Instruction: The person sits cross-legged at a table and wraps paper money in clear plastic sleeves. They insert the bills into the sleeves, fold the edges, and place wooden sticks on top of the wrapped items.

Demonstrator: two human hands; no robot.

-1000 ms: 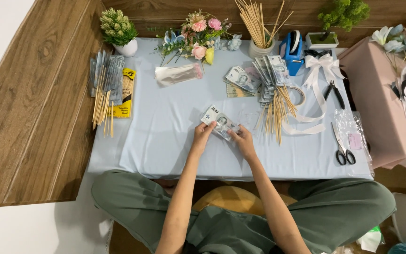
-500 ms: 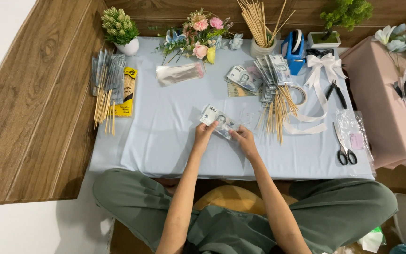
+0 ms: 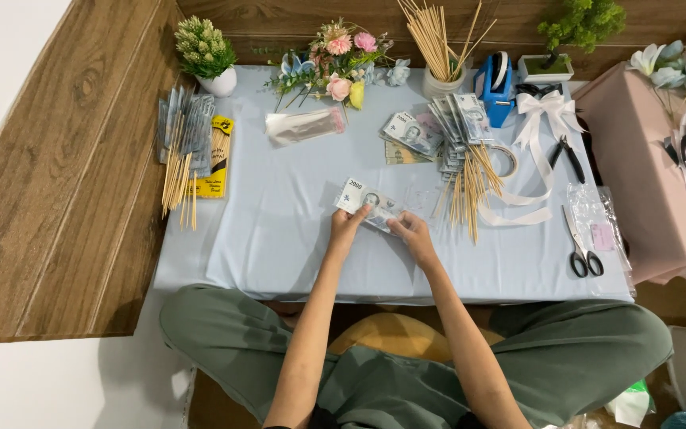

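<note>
Head view showed little had changed: my left hand (image 3: 348, 225) and right hand (image 3: 413, 232) still pinched the grey banknote (image 3: 368, 204) flat on the blue worktop (image 3: 279, 230), beside skewered notes (image 3: 458, 151).

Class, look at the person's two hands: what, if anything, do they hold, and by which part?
Both hands hold one grey banknote low over the pale blue tablecloth. The left hand grips near its middle, the right hand pinches its right end.
</note>
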